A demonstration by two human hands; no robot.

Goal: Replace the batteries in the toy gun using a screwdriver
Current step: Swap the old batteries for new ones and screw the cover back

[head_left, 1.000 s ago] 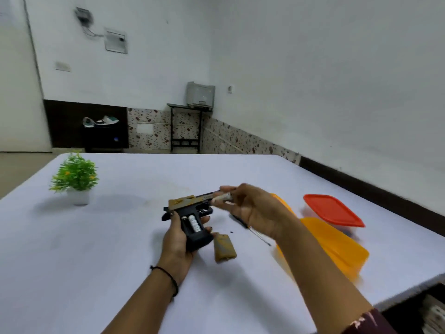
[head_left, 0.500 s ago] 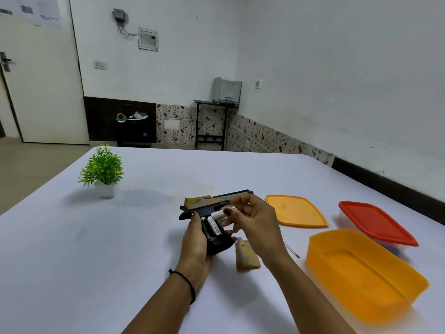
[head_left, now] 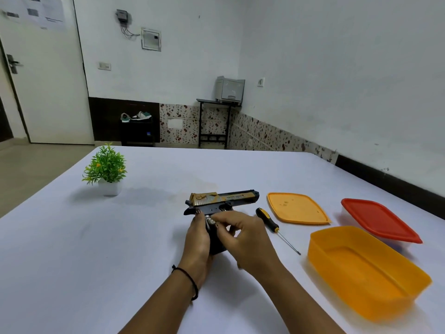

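A black and gold toy gun (head_left: 224, 200) lies on its side on the white table (head_left: 120, 249), barrel pointing right. My left hand (head_left: 198, 239) grips its black handle from the left. My right hand (head_left: 237, 233) covers the handle from the right, fingertips pinching a silvery battery (head_left: 210, 221) at the open compartment. A screwdriver (head_left: 274, 226) with a black and yellow handle lies just right of my right hand, tip toward me. The loose compartment cover is hidden behind my right hand.
An orange lid (head_left: 297, 208) lies right of the gun. A deep orange container (head_left: 366, 271) stands at the near right, with a red-lidded box (head_left: 379, 220) behind it. A small potted plant (head_left: 107, 169) sits at the far left.
My right hand came down from the barrel to the handle with the battery and now presses it at the compartment. The view shifted, showing the screwdriver and containers.
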